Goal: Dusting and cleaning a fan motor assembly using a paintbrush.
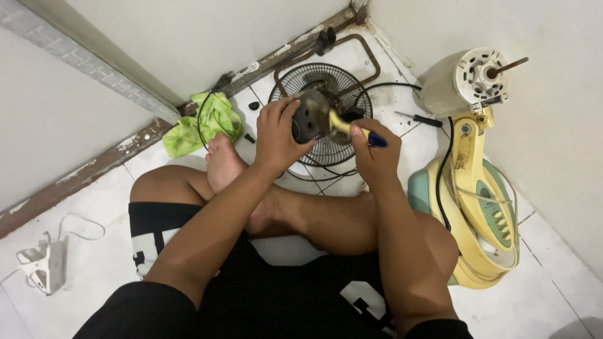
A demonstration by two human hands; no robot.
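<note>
Head view: hands [326, 141] hold motor housing [309, 116] over fan grille [333, 81], wall corner near.

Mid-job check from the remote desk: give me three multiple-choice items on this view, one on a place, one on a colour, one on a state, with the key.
1. Where does the green cloth lie?
A. On the floor by the wall
B. On the fan stand
C. Over the person's knee

2. What colour is the handle end sticking out of the right hand?
A. Red
B. Blue
C. White

3. What is the left hand doing?
A. Resting flat on the floor
B. Gripping the dark motor part
C. Holding the wire fan grille

Key: 1 A, the cloth is crumpled at the wall's foot. 2 B, a blue tip shows past the fingers. 3 B, the fingers wrap the dark part above the grille.
</note>
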